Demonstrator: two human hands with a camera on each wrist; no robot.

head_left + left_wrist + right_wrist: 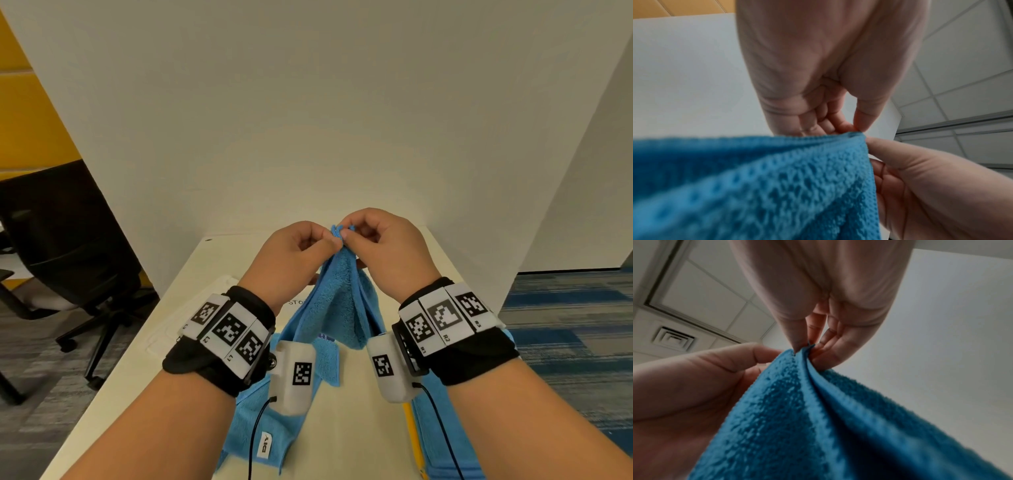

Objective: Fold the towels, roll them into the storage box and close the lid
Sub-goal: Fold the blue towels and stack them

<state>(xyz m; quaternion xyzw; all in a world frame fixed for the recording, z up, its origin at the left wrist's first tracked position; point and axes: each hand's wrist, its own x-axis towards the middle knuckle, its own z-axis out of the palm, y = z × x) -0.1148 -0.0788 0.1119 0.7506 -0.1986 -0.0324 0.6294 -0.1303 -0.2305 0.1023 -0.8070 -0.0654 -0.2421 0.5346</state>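
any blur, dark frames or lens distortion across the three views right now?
Head view: evenly lit and sharp, walls splayed by the wide angle. Left wrist view: bright, but the blue towel goes soft toward the near left. Right wrist view: darker, towel blurred at the bottom, sharp at the right hand grip.

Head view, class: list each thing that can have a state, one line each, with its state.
Held blue towel: lifted, hanging, pinched at its top.
Left hand: pinches the towel's top.
Right hand: pinches the same top.
Other blue towels: lying unfolded on the table.
Office chair: unoccupied.
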